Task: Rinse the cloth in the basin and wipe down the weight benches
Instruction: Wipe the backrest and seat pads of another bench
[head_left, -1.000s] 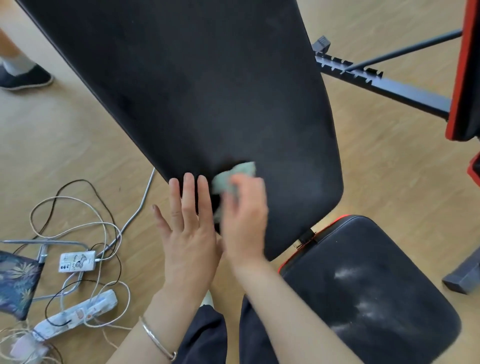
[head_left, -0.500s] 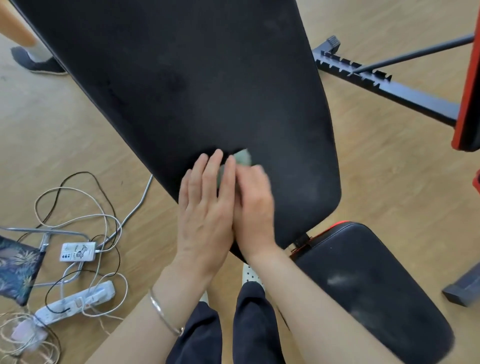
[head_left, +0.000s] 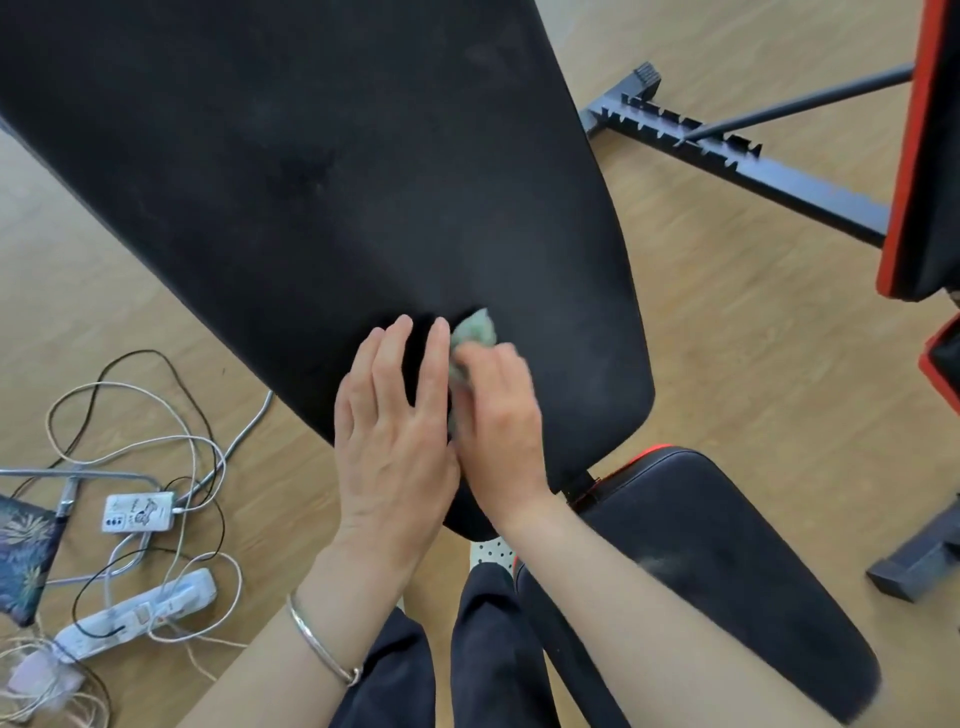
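**Cloth pressed to the lower end of the bench backrest**

We see a small pale green cloth (head_left: 471, 332) bunched under our right hand (head_left: 493, 410), low on the black padded backrest (head_left: 322, 171) of the weight bench. Only a crumpled tip of it shows, at twelve o'clock from the knuckles; the fingers are curled together and clamped down on the rest. Our left hand (head_left: 389, 431) lies flat on the pad at nine o'clock from the cloth, touching the right hand along its side, fingers straight, with a gap between the middle and index fingers. A silver bangle (head_left: 322, 642) circles the left wrist.

At five o'clock from the hands sits the bench's black seat pad (head_left: 727, 561), red-trimmed, with a pale dusty smear on it. Our dark trousers (head_left: 483, 649) show at six o'clock. At one o'clock from the backrest a notched metal frame rail (head_left: 737, 161) lies on the wooden floor (head_left: 753, 389), and a second red-edged pad (head_left: 930, 156) stands at the three o'clock border. At eight o'clock, tangled cables (head_left: 140, 447) loop around a white power strip (head_left: 135, 613) and a small white adapter (head_left: 137, 512).
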